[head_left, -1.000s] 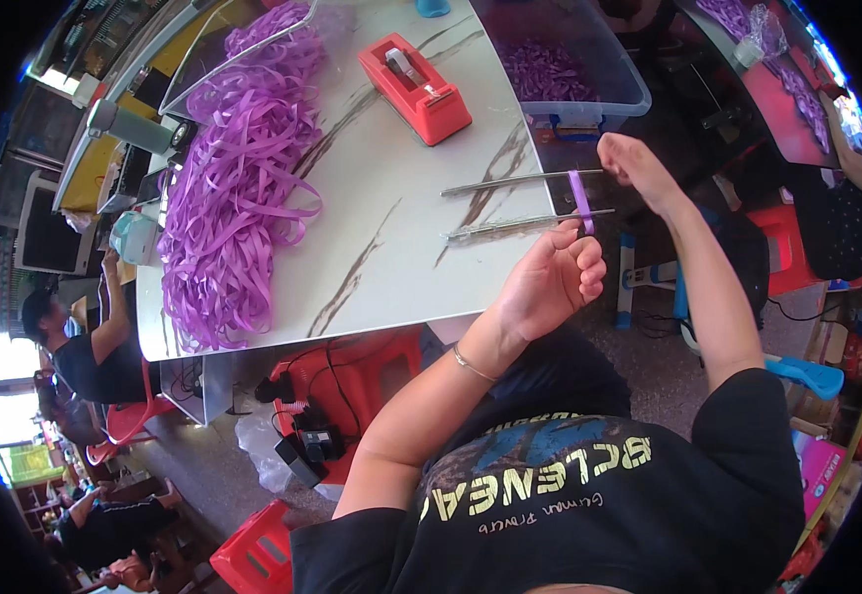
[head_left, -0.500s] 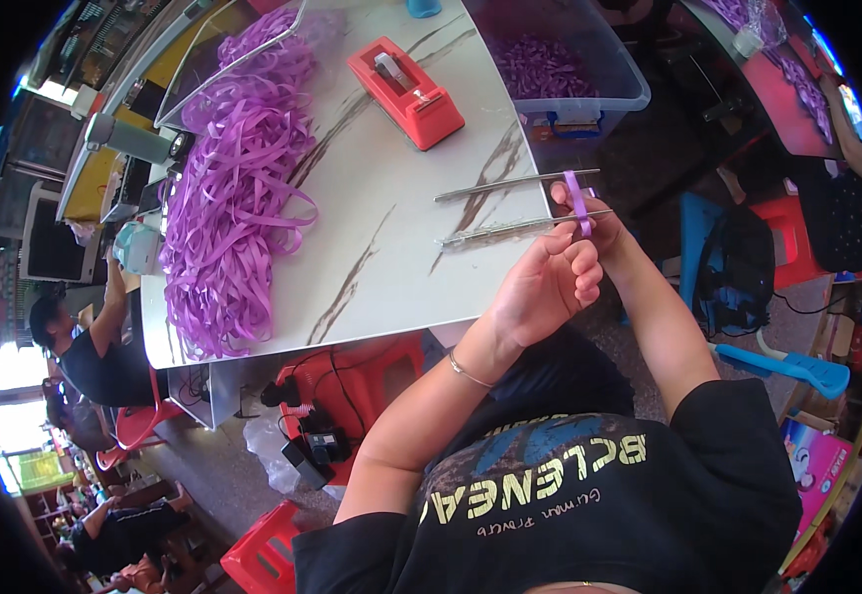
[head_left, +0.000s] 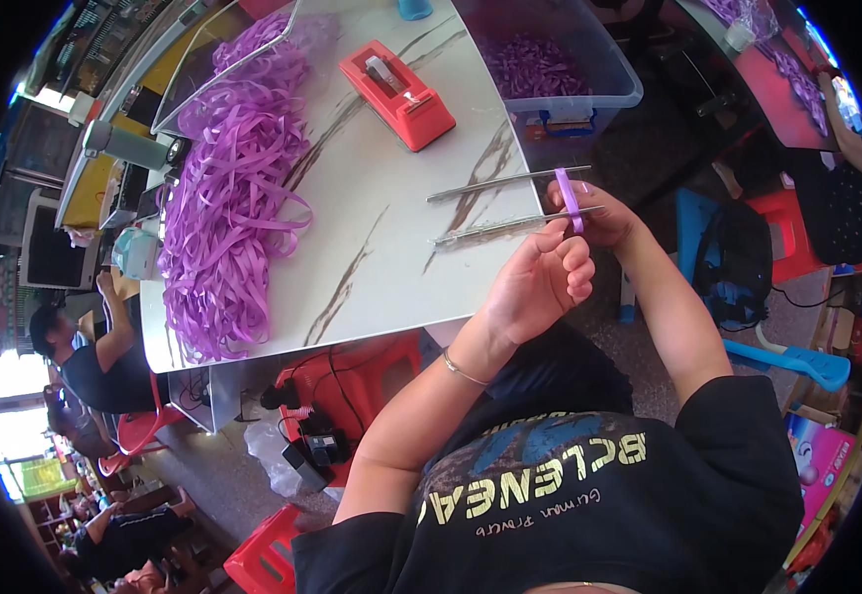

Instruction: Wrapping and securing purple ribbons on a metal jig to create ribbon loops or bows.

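Observation:
A short band of purple ribbon is looped across two thin metal rods that lie level over the table's right edge. My left hand, a bracelet at its wrist, has curled fingers, with thumb and fingertips pinched at the lower end of the band. Behind the band and the rod ends, my right hand bends its fingers around the ribbon; its fingertips are partly hidden. To the left, a long heap of purple ribbon lies on the white marbled table.
A red tape dispenser stands on the table. Beyond the right edge is a clear plastic bin with purple pieces inside. A grey-green flask is at the left. Below are red stools with cables and chargers. Other people sit at the far left and right.
The view has shifted slightly, so the table things sit a little further left. Both hands stay at the ribbon loop, with hardly any change in their fingers.

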`<action>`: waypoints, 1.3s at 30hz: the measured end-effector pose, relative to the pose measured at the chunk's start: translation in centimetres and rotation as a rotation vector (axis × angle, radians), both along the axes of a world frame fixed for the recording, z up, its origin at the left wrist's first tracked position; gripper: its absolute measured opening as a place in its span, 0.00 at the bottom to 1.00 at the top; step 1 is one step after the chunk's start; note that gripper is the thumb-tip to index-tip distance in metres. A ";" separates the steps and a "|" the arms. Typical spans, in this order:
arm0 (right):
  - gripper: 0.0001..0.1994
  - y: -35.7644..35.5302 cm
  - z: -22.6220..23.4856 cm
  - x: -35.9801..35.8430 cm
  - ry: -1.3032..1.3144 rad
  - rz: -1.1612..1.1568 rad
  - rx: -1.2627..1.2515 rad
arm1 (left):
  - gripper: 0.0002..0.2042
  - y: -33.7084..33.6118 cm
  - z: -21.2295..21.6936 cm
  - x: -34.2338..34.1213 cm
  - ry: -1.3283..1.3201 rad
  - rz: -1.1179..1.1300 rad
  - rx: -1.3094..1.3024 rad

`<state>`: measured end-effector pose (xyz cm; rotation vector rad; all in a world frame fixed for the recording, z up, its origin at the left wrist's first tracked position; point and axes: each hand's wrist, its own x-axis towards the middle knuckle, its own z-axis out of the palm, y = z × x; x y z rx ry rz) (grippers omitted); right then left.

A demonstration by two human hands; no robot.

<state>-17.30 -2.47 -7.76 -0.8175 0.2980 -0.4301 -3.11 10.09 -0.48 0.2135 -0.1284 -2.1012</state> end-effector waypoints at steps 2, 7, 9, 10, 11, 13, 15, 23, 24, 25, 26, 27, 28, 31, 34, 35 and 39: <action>0.08 0.1 0.7 -0.4 0.080 -0.032 -0.045 | 0.05 0.0 0.0 0.0 -0.007 -0.001 0.000; 0.10 0.1 4.4 -1.0 0.464 -0.104 -0.045 | 0.04 0.0 -0.1 0.1 0.011 0.004 -0.008; 0.11 -0.6 4.4 -1.7 0.470 -0.102 -0.049 | 0.04 0.1 -0.1 0.1 0.007 0.004 -0.002; 0.13 -0.7 4.5 -1.9 0.476 -0.099 -0.053 | 0.04 0.0 -0.1 0.1 0.003 0.006 0.005; 0.13 -0.8 4.8 -2.2 0.476 -0.099 -0.054 | 0.04 0.0 -0.1 0.0 0.003 0.006 0.005; 0.15 -0.4 7.0 -2.5 0.437 -0.087 0.054 | 0.04 0.0 -0.2 0.0 -0.009 0.003 -0.009; 0.18 0.3 7.9 -1.9 0.531 -0.141 -0.066 | 0.05 0.1 -0.2 0.1 -0.010 0.006 -0.014; 0.12 1.3 7.1 -1.9 0.779 -0.311 -0.406 | 0.06 0.1 0.0 0.1 -0.016 0.006 0.003; 0.12 1.2 6.8 -1.9 0.779 -0.312 -0.405 | 0.06 0.1 -0.1 0.1 -0.019 0.006 -0.002; 0.12 1.1 6.4 -1.8 0.766 -0.301 -0.332 | 0.06 0.1 -0.1 0.2 -0.022 0.005 -0.008; 0.11 1.0 6.0 -1.8 0.753 -0.289 -0.260 | 0.06 0.1 -0.1 0.2 -0.023 0.004 -0.007; 0.11 0.8 5.4 -1.9 0.753 -0.290 -0.259 | 0.05 0.1 -0.1 0.2 -0.024 0.007 -0.006; 0.11 0.6 4.7 -1.9 0.706 -0.255 -0.142 | 0.05 0.1 -0.1 0.2 -0.025 0.010 -0.005; 0.10 0.6 2.5 -1.6 0.559 -0.220 0.025 | 0.05 0.1 0.0 0.1 -0.023 0.010 0.002; 0.09 0.8 -0.6 -0.9 0.314 -0.174 0.151 | 0.05 0.0 0.1 0.1 -0.016 0.006 0.003; 0.09 0.9 -1.5 -0.8 0.166 -0.129 0.225 | 0.05 0.0 0.1 0.0 -0.015 0.001 0.003; 0.09 1.1 -3.2 0.7 -0.197 0.064 0.337 | 0.04 0.0 0.1 0.1 -0.016 0.001 -0.020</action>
